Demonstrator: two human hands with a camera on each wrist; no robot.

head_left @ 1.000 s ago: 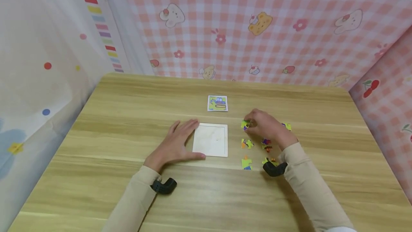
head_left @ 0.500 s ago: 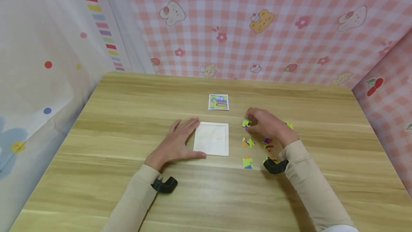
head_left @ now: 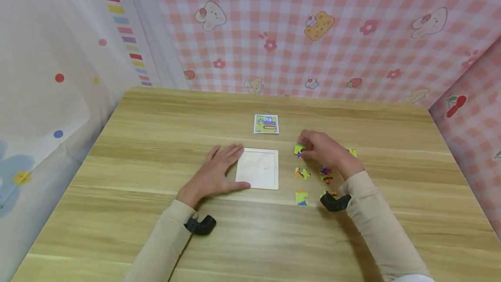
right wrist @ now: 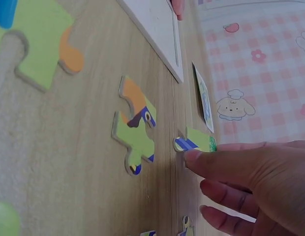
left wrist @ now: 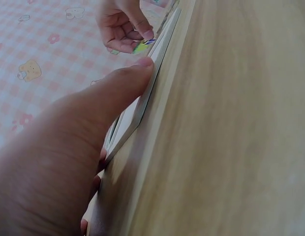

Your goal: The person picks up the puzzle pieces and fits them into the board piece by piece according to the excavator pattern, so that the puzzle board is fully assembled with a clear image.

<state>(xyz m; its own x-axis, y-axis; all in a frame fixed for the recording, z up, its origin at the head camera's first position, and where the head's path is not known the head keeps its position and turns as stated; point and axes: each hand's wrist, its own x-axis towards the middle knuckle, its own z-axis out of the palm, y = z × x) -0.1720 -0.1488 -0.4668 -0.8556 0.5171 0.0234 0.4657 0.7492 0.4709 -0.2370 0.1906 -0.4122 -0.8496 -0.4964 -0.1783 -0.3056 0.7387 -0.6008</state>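
Note:
My left hand (head_left: 215,173) rests at the left side of a square white puzzle tray (head_left: 256,171). Its fingers touch the far left corner, and the thumb lies on the near edge. To the right of the tray, my right hand (head_left: 326,153) pinches a green puzzle piece (right wrist: 199,138) with blue stripes between thumb and fingers. Part of that piece is hidden by the thumb. Nearer the body, a green and orange puzzle piece (head_left: 302,173) and another green one (head_left: 301,197) lie in a column.
Several more puzzle pieces lie farther right, among them a dark one (head_left: 325,175), partly covered by my right arm and wrist camera (head_left: 335,202). Behind the tray is a small picture card (head_left: 266,124) showing a digger. A checked pink cloth (head_left: 289,34) hangs behind the table.
My right thumb has come over the green puzzle piece and covers more of it. The left hand stays on the tray. The head view has shifted slightly.

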